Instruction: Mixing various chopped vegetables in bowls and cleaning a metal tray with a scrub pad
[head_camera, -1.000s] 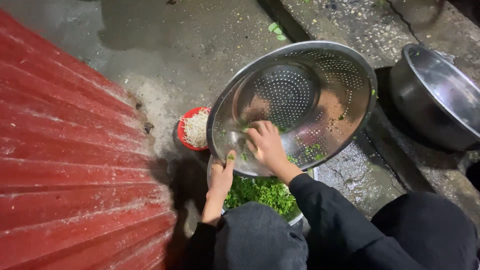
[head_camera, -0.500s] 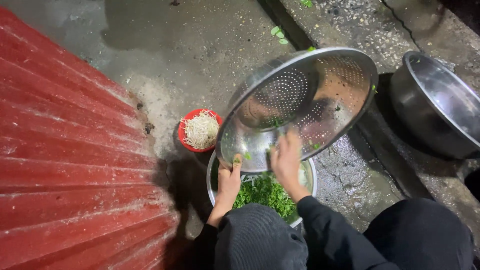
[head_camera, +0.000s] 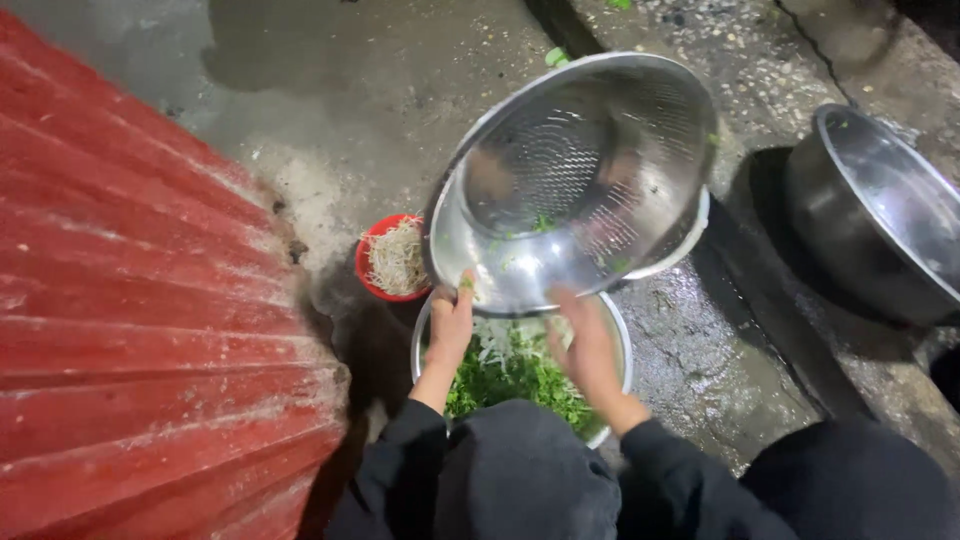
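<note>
While the left hand (head_camera: 450, 322) grips the perforated steel colander's (head_camera: 575, 180) rim, the right hand (head_camera: 588, 350) hovers unclenched.

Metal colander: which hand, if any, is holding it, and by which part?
The left hand grips the metal colander at its lower rim, tilting it over the bowl of greens. The right hand sits just below the rim; whether it holds cannot be told.

Your right hand (head_camera: 590, 355) is no longer inside the steel colander (head_camera: 575, 180); it now sits at the lower rim. The colander is tipped up more steeply than before, so more of the chopped greens (head_camera: 515, 375) below are uncovered.
</note>
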